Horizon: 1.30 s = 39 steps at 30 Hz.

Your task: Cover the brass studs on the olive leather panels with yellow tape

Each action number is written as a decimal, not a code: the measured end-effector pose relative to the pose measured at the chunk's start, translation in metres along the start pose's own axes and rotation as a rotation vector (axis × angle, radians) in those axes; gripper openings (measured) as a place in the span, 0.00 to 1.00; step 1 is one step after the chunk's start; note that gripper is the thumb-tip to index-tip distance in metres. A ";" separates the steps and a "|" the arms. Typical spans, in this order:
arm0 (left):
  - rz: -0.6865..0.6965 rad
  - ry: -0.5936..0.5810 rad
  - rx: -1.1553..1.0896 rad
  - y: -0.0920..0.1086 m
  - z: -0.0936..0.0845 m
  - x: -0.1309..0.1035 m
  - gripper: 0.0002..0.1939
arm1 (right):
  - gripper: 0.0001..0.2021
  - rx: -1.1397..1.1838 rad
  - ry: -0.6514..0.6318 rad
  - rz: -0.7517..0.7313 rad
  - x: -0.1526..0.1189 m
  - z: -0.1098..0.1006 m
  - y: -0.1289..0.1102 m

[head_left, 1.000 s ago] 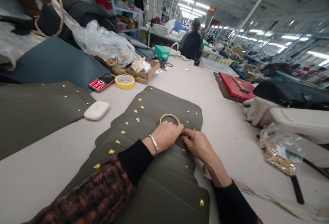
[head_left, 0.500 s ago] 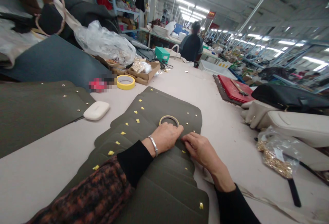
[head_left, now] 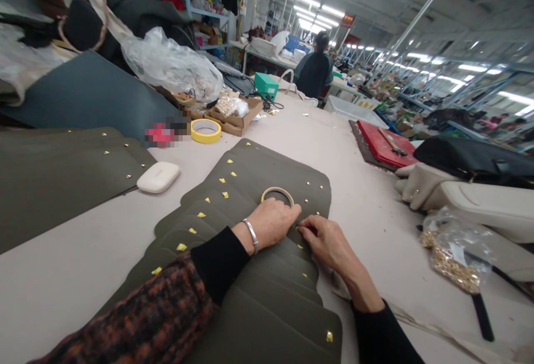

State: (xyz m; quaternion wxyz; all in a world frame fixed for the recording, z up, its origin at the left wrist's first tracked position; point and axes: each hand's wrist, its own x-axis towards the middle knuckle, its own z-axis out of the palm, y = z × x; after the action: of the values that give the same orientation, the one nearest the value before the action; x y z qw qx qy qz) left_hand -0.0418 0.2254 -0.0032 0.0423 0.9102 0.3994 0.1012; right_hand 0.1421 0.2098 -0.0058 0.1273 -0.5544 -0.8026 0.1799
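Overlapping dark olive sheets (head_left: 246,297) lie fanned out in front of me, with small yellow tape pieces (head_left: 181,247) along the left side and a few on the right. My left hand (head_left: 271,224), wearing a silver bracelet, is closed on a narrow roll of yellow tape (head_left: 277,189), whose ring rises behind the knuckles. Just to its right, my right hand (head_left: 327,241) pinches at the sheets' right side, thumb and index finger together. A tiny yellow bit, apparently tape, shows at those fingertips. Gold studs (head_left: 306,201) dot the top sheet.
Another studded olive stack (head_left: 67,175) and a white case (head_left: 158,178) lie left. A wider yellow tape roll (head_left: 206,131) stands by a cardboard box (head_left: 237,119). On the right are a red pad (head_left: 384,144), bags (head_left: 484,200) and a pouch of gold hardware (head_left: 454,264). A person sits ahead.
The view has shifted slightly. My right fingertips have moved a little, and a small yellow bit now shows at them. My left hand stays on the tape roll.
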 end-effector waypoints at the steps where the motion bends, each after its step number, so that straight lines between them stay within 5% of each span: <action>1: 0.001 0.004 0.002 0.000 0.000 0.000 0.06 | 0.08 -0.003 0.004 0.009 0.000 0.001 0.000; 16: 0.007 0.015 0.031 0.001 -0.001 0.000 0.05 | 0.10 0.129 -0.030 0.040 -0.001 -0.005 0.004; 27: 0.005 -0.006 0.029 0.001 -0.002 0.000 0.04 | 0.06 -0.012 -0.016 -0.026 -0.001 0.004 0.003; 39: 0.013 0.004 0.031 0.000 0.001 0.001 0.05 | 0.07 0.157 -0.044 0.026 0.000 -0.004 0.004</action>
State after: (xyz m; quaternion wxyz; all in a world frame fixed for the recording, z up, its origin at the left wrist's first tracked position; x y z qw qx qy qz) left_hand -0.0415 0.2262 -0.0041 0.0268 0.9130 0.3953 0.0972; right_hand 0.1472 0.2115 -0.0036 0.1503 -0.5491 -0.7813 0.2558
